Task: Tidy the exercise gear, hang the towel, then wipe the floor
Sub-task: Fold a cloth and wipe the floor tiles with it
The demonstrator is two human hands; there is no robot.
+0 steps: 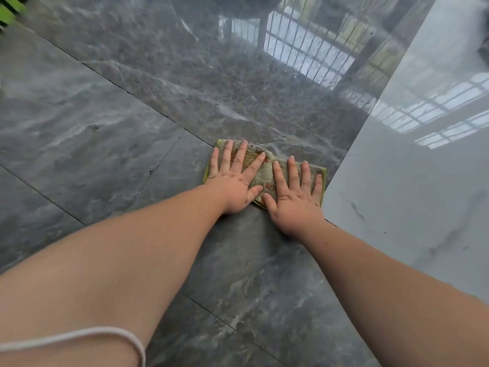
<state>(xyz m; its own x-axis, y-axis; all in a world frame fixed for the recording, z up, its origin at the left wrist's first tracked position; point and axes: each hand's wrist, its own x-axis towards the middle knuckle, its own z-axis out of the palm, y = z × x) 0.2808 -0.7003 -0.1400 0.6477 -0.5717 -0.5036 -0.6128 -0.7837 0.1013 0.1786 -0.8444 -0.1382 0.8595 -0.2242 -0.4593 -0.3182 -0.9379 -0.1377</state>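
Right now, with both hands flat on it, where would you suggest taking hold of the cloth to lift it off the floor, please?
Probably the raised fold in the middle of the cloth, between the left hand and right hand. The rest lies flat against the floor, with no edge to get under. Come from above and pinch the ridge with the fingers.

Green-edged tan cloth (264, 173) with rust blotches on dark grey marbled floor (105, 128) beside pale grey tile (423, 181)

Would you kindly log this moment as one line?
step: wipe floor | left hand: flat on cloth | right hand: flat on cloth | floor: dark tile
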